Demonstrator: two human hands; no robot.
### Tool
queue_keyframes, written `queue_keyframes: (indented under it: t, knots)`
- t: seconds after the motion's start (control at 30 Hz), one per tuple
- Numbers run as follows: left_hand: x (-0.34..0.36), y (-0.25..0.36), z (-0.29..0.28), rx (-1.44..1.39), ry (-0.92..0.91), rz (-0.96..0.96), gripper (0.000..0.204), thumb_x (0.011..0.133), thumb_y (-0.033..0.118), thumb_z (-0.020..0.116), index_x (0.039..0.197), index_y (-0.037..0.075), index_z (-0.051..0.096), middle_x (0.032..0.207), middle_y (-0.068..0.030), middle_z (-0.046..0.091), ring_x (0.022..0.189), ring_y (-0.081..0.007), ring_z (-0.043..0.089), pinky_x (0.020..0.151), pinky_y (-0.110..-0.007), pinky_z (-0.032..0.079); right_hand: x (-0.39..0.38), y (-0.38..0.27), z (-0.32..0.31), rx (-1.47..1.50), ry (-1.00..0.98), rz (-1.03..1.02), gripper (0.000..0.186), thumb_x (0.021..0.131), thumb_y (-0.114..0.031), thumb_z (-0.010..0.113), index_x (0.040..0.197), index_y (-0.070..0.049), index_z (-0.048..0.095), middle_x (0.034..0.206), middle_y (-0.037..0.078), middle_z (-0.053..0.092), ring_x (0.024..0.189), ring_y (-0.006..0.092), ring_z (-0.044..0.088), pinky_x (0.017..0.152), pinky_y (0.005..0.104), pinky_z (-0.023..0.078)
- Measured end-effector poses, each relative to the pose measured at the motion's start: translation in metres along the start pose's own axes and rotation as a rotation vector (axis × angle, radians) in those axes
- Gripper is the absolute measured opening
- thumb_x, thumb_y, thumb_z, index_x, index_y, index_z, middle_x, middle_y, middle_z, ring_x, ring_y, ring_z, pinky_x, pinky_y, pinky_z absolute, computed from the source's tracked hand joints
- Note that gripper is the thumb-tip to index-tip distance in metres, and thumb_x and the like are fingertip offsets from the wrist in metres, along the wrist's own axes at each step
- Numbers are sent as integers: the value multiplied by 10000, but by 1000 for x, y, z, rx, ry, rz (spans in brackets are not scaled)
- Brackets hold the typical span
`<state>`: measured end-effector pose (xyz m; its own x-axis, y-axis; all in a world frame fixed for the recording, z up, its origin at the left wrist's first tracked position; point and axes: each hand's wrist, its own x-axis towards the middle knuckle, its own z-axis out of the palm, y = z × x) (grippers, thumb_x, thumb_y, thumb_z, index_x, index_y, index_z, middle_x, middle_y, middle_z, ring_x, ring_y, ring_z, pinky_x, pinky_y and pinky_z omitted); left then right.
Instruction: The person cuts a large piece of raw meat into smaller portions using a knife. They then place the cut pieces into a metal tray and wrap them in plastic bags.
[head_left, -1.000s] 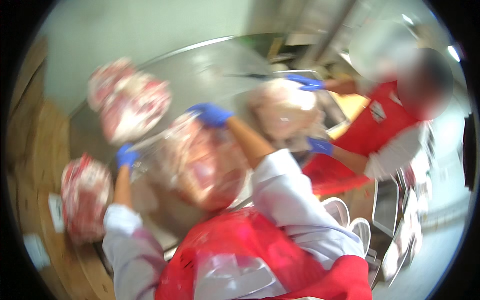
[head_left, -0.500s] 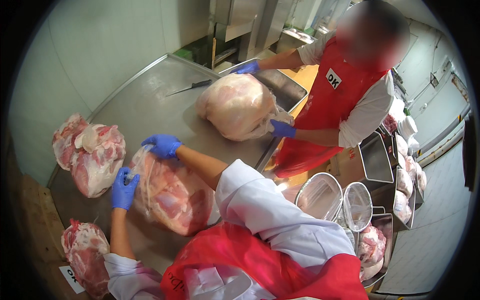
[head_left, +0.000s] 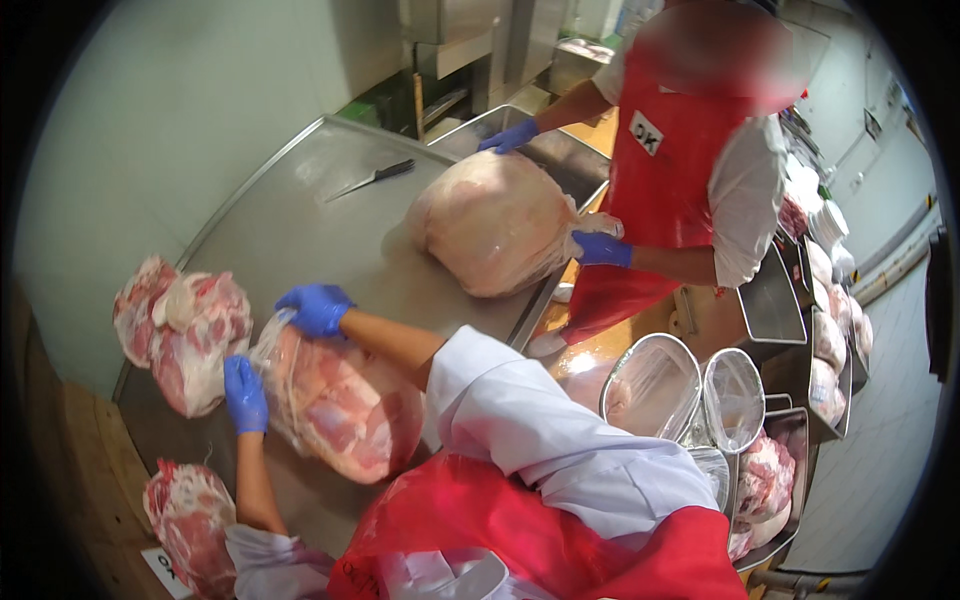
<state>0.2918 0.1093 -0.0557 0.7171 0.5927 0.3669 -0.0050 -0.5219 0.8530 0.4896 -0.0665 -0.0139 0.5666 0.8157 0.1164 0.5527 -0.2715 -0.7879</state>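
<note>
A large raw cut of meat [head_left: 360,415] lies in front of me on the metal table, with a clear plastic bag [head_left: 270,350] around its upper left end. My right hand [head_left: 316,310], gloved in blue, is closed on the bag's upper edge. Beside the bag's left edge is my left hand [head_left: 246,395], also blue-gloved. Its fingers are pressed together and seem to pinch the plastic, though the contact is partly hidden. Across the table, a co-worker's blue-gloved hands [head_left: 600,249] hold a bigger pale piece of meat [head_left: 490,225] in clear plastic.
More meat cuts [head_left: 190,340] lie at the table's left, another piece [head_left: 190,525] near its front left. A black-handled knife [head_left: 385,172] rests on the metal table [head_left: 290,200] at the back. A metal tray [head_left: 560,155] adjoins it. Plastic-covered containers [head_left: 655,385] and bins of meat stand at right.
Both my hands and the bag's edge have shifted slightly left relative to the meat. The co-worker's piece has moved a little right. The whole view has shifted somewhat.
</note>
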Motion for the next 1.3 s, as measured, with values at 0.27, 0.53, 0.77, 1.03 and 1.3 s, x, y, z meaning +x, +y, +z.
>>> queue_keyframes:
  t: [0.27,0.53,0.77,1.03,1.3]
  knots:
    - [8,63,9,279,-384,-109,161,861,138,699,905,-1,632,808,-35,624,748,-106,543,702,-282,467,-4,12,-3,-29,116,-141,343,826,-326,618,1137,-201,688,1080,117,689,1000,331,653,886,428,518]
    - [46,26,7,346,-231,-108,218,814,190,712,777,-6,626,660,-52,573,615,-125,473,585,-342,416,-6,7,-9,-143,59,-134,319,781,-220,621,1086,-159,694,1046,116,678,965,337,647,854,434,508]
    - [99,21,50,510,-388,-37,277,815,256,678,785,-13,622,727,-192,608,664,-278,554,656,-408,452,-21,31,-15,-226,343,-122,180,753,-204,597,879,-153,714,885,143,691,794,359,657,642,465,484]
    - [129,62,157,673,-591,2,265,779,205,644,1037,143,636,1057,-141,669,945,-332,644,835,-412,506,-78,53,-41,-217,587,52,255,835,-288,590,980,-129,727,911,142,700,828,351,672,750,434,528]
    - [15,122,211,273,-344,453,98,750,87,560,822,128,611,812,-130,603,794,-366,589,698,-452,465,-190,23,-46,-204,607,-3,186,905,-230,630,876,-53,677,755,162,648,646,323,641,601,380,491]
